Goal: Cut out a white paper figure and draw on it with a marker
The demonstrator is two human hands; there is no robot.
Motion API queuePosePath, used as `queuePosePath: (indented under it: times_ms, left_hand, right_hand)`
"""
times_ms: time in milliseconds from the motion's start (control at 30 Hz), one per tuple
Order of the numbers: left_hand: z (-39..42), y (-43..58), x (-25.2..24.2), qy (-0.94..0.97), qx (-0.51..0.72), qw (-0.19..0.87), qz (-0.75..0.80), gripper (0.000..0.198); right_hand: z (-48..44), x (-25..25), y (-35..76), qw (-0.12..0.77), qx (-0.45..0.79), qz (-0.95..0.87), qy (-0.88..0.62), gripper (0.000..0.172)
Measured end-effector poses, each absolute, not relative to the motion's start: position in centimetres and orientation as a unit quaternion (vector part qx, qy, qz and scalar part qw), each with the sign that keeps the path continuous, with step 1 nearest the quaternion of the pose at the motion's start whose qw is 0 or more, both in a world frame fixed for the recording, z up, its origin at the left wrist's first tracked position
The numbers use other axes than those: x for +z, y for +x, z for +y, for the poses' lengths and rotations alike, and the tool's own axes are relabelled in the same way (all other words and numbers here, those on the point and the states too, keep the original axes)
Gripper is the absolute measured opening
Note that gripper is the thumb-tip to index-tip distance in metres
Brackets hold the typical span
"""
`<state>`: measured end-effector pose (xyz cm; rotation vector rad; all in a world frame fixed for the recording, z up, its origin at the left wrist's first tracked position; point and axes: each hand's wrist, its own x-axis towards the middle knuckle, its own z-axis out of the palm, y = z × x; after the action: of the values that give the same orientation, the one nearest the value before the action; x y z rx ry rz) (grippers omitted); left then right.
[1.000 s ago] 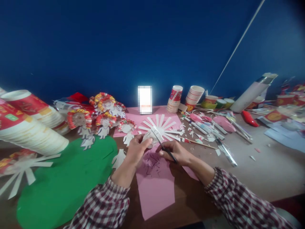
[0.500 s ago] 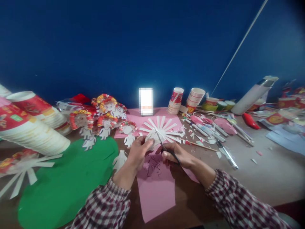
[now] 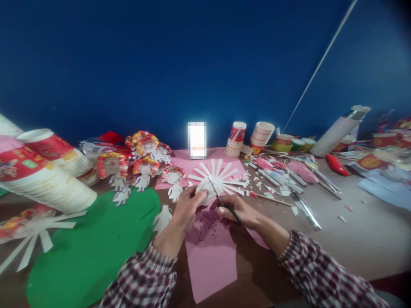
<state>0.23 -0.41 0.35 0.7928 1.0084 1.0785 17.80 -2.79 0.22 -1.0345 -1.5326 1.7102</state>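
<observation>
Between thumb and fingers, my left hand (image 3: 189,207) pinches a white paper piece (image 3: 205,188). My right hand (image 3: 236,210) grips a pair of scissors with dark handles (image 3: 231,210); the blades lie against the paper piece, pointing up and left. Behind them a white paper cutout with radiating strips (image 3: 220,170) rests on pink paper (image 3: 178,159). Below my hands lies another pink sheet (image 3: 212,261), with thin dark scraps or marks on its upper part. A white paper figure body (image 3: 162,219) sits beside my left wrist.
A green sheet (image 3: 99,244) covers the left, near stacked paper cups (image 3: 48,184) and paper dolls with red-yellow rings (image 3: 143,173). Markers (image 3: 269,175), paper scraps, a red object (image 3: 337,165) and a leaning white cylinder (image 3: 337,132) occupy the right. A bright blurred rectangle (image 3: 197,140) stands at the back.
The view has tilted slightly, so the table things appear a little lower. Both hands keep their hold on the paper and scissors, with little visible movement.
</observation>
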Motion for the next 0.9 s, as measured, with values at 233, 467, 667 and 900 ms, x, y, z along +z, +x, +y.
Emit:
queuePosePath:
  times_ms: [233,467,667,900]
  left_hand:
    - [-0.37,0.31,0.16,0.351,0.479,0.667,0.45,0.035]
    - [-0.35,0.24,0.26,0.354,0.479,0.661,0.457,0.036]
    - [-0.21,0.14,0.11,0.361,0.48,0.653,0.461,0.034]
    - [-0.12,-0.02,-0.09,0.366,0.478,0.653,0.459,0.03]
  right_hand:
    - [-2.75,0.04,17.77,0.308,0.648,-0.58,-0.387,0.054]
    - [-2.73,0.09,17.74,0.3,0.644,-0.585,-0.391,0.053]
    - [-2.68,0.42,17.71,0.295,0.615,-0.611,-0.401,0.054]
    - [-2.63,0.66,17.76,0.289,0.596,-0.629,-0.406,0.052]
